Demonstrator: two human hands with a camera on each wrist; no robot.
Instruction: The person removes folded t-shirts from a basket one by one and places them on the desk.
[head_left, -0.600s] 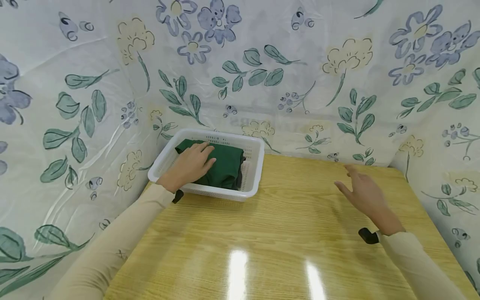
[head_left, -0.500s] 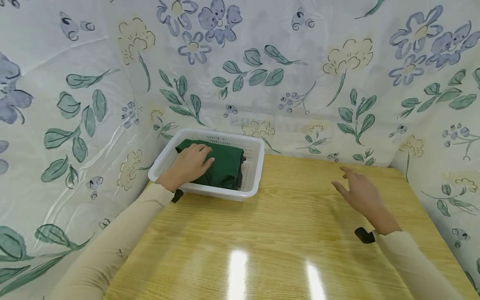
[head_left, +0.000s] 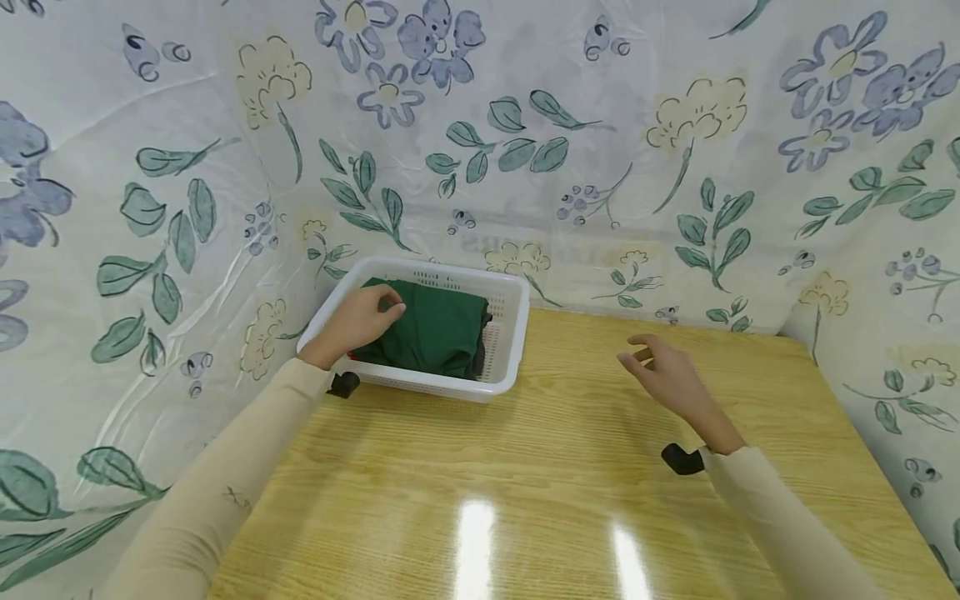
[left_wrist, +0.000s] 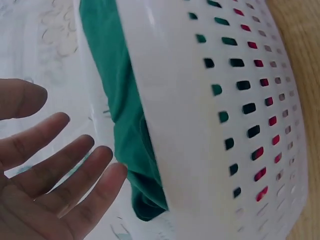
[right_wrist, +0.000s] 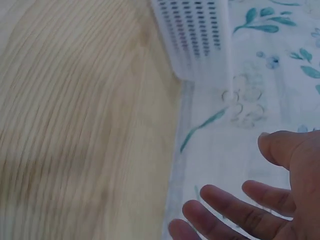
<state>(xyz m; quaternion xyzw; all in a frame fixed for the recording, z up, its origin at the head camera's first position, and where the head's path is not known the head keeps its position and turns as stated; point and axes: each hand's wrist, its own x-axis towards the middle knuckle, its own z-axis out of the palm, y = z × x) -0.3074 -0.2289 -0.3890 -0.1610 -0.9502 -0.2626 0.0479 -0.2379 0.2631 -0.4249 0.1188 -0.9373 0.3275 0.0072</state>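
Observation:
A white perforated basket (head_left: pixel 504 350) stands at the table's far left corner with a folded dark green cloth (head_left: pixel 438 321) inside. My left hand (head_left: pixel 360 321) is over the basket's left side, at the cloth's left edge. In the left wrist view its fingers (left_wrist: pixel 55 165) are spread and hold nothing, beside the basket wall (left_wrist: pixel 210 100) and the green cloth (left_wrist: pixel 125 125). Whether they touch the cloth is unclear. My right hand (head_left: pixel 663 375) hovers over the wooden table (head_left: pixel 525 467), right of the basket. Its relaxed fingers (right_wrist: pixel 235 212) hold nothing.
A floral plastic sheet (head_left: pixel 600 167) walls in the table on the left, back and right. Black wrist mounts (head_left: pixel 681 458) show at both cuffs. The basket's corner (right_wrist: pixel 195 35) appears at the top of the right wrist view.
My left hand has drawn back from the middle of the cloth to its left edge. My right hand has moved left, toward the basket.

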